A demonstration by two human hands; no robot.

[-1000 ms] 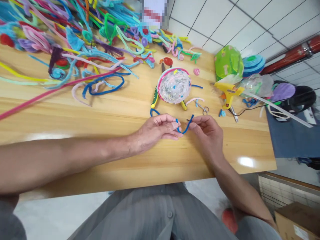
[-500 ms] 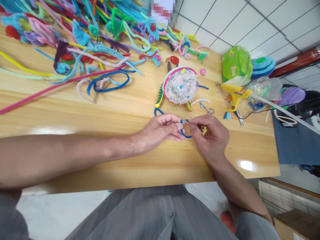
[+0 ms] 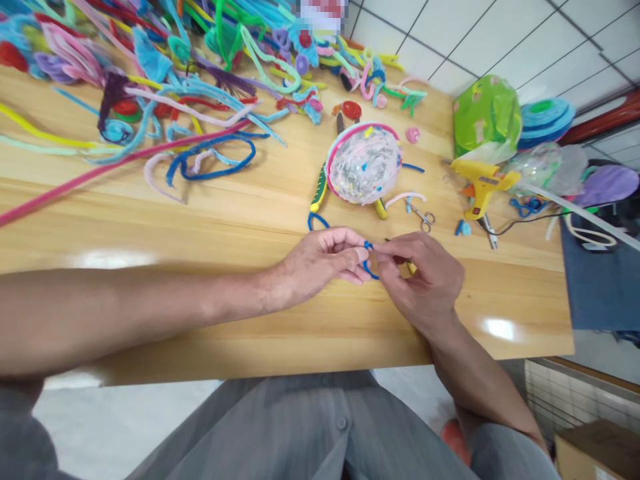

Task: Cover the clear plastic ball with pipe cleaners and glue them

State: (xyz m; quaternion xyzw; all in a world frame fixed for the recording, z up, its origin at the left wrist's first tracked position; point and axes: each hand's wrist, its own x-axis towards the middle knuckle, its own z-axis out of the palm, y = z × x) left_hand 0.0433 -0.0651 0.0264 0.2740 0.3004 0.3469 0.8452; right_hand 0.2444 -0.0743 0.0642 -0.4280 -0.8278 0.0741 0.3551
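My left hand (image 3: 320, 263) and my right hand (image 3: 423, 280) meet over the near part of the wooden table (image 3: 200, 227), both pinching a dark blue pipe cleaner (image 3: 369, 261). The wire is bent into a small tight loop between my fingertips, and its tail curls out behind my left hand. Just beyond my hands lies a clear ball wrapped in pink and speckled wire (image 3: 364, 163), with small scissors (image 3: 424, 217) to its right.
A big tangle of coloured pipe cleaners (image 3: 165, 73) covers the far left of the table. A yellow glue gun (image 3: 483, 187), a green ball (image 3: 487, 120) and blue coils (image 3: 545, 120) sit at the right end. The table's right edge drops to a blue mat (image 3: 600, 287).
The blue wire went from an open U shape to a small closed loop as my right hand moved in against my left. The view shifted slightly.
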